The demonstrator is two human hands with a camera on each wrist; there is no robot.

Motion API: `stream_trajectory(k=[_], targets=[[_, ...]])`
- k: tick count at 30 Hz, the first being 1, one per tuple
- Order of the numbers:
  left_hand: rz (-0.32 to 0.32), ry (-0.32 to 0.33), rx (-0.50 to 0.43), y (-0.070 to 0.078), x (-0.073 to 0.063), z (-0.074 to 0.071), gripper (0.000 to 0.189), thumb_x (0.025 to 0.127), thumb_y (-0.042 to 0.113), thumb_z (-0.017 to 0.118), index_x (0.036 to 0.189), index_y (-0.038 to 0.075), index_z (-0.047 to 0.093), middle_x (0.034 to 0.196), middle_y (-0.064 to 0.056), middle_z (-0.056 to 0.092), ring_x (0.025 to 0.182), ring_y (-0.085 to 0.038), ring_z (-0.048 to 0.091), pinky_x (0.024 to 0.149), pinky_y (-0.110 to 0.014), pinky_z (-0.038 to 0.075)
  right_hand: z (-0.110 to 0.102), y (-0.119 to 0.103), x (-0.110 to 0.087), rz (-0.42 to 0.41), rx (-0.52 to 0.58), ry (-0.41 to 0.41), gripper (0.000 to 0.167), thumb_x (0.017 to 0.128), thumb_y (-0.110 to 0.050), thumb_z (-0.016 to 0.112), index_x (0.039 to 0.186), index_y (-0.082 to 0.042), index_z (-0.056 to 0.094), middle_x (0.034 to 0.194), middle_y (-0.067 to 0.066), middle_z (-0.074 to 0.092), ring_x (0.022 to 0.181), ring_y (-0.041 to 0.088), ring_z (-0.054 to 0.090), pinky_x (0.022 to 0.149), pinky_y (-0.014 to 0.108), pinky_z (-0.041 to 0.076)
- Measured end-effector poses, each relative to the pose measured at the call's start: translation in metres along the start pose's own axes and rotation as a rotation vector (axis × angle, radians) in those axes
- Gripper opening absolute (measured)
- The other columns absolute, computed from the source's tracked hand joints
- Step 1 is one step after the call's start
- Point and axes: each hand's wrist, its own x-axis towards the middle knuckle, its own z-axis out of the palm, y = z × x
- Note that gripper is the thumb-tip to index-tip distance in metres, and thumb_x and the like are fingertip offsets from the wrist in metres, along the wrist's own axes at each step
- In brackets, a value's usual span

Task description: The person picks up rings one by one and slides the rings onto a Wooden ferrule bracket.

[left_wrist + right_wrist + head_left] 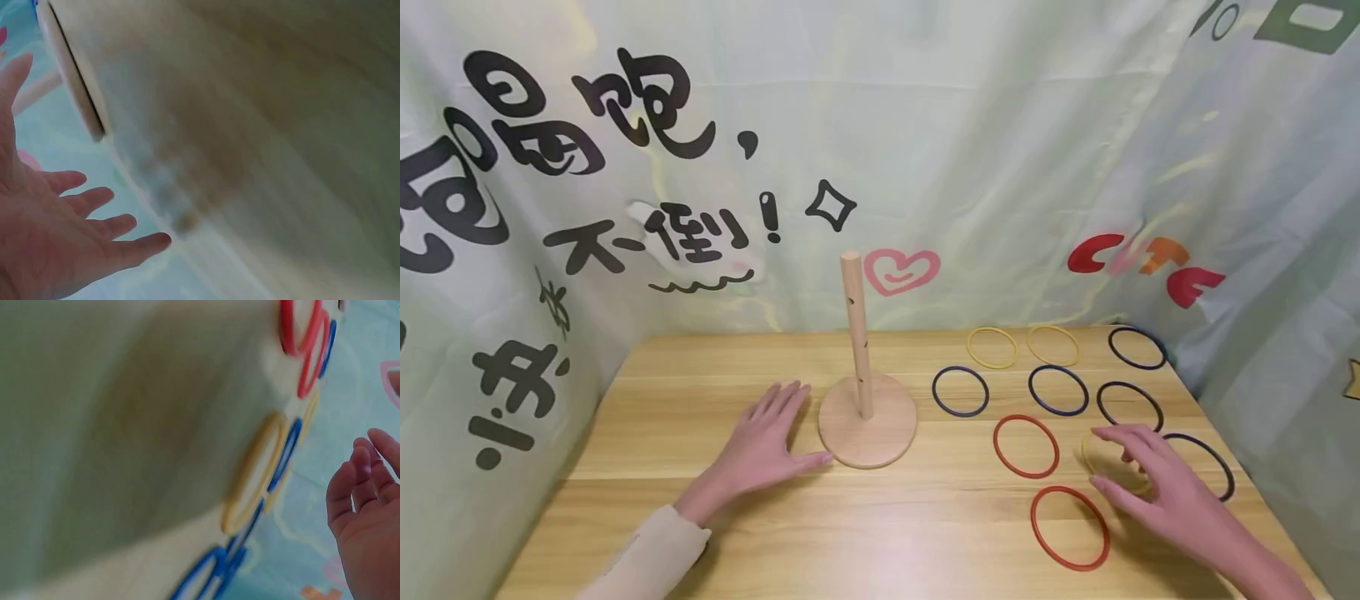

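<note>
A round wooden base [891, 437] carries an upright wooden post [859, 350] with small dark holes. Beside its left edge my left hand [763, 446] is spread with straight fingers, the thumb tip right at the rim. That hand [62, 244] holds nothing in the left wrist view. My right hand [1176, 492] hovers over a yellow ring [1085, 454], thumb and index finger apart and partly covering it. In the right wrist view the yellow ring [240, 474] lies on the table below the right hand [372, 512], whose fingers are slightly bent around nothing.
Two red rings lie left of my right hand, the nearer red ring [1081, 568] towards me. A dark blue ring [1231, 479] sits partly behind that hand. Several more blue rings and two yellow rings lie farther back. A printed curtain [970, 167] encloses the table [925, 542].
</note>
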Motion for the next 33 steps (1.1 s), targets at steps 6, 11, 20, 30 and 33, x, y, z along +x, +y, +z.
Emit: stream_trajectory(k=[6, 11, 20, 30, 33], targets=[[0.004, -0.043, -0.046, 0.010, 0.012, 0.008, 0.120, 0.085, 0.084, 0.072, 0.171, 0.007, 0.037, 0.173, -0.023, 0.034, 0.158, -0.052, 0.026, 0.119, -0.075, 0.025, 0.017, -0.004, -0.013, 0.039, 0.114, -0.035, 0.048, 0.081, 0.007, 0.093, 0.121, -0.014, 0.076, 0.103, -0.009, 0.065, 0.081, 0.005, 0.052, 0.062, 0.022, 0.044], [0.019, -0.104, -0.011, 0.014, 0.022, 0.012, 0.126, 0.084, 0.088, 0.068, 0.171, 0.004, 0.033, 0.174, -0.025, 0.030, 0.159, -0.054, 0.023, 0.118, -0.079, 0.022, 0.025, -0.010, -0.020, 0.193, 0.086, -0.110, 0.035, 0.086, -0.002, 0.093, 0.113, -0.018, 0.077, 0.093, -0.018, 0.061, 0.074, 0.003, 0.051, 0.059, 0.023, 0.046], [0.002, -0.154, 0.008, 0.011, 0.028, 0.008, 0.123, 0.084, 0.087, 0.070, 0.173, 0.011, 0.033, 0.175, -0.024, 0.028, 0.159, -0.055, 0.020, 0.117, -0.083, 0.016, 0.035, -0.019, -0.008, 0.433, -0.026, -0.339, 0.022, 0.094, -0.018, 0.089, 0.112, -0.017, 0.078, 0.091, -0.009, 0.061, 0.078, 0.006, 0.051, 0.068, 0.026, 0.050], [0.011, -0.206, 0.022, 0.010, 0.032, 0.004, 0.124, 0.083, 0.089, 0.068, 0.175, 0.016, 0.027, 0.176, -0.025, 0.023, 0.160, -0.056, 0.017, 0.113, -0.086, 0.015, 0.040, -0.017, -0.005, 0.458, -0.028, -0.361, 0.015, 0.092, -0.007, 0.087, 0.096, -0.015, 0.075, 0.080, -0.009, 0.060, 0.071, 0.006, 0.051, 0.064, 0.026, 0.049], [-0.002, -0.244, 0.014, 0.013, 0.035, -0.001, 0.125, 0.082, 0.089, 0.070, 0.176, 0.018, 0.026, 0.176, -0.027, 0.020, 0.158, -0.060, 0.014, 0.109, -0.090, 0.016, 0.041, -0.018, -0.007, 0.468, -0.017, -0.360, 0.017, 0.090, -0.005, 0.088, 0.093, -0.014, 0.073, 0.080, -0.009, 0.061, 0.070, 0.005, 0.051, 0.064, 0.025, 0.049]])
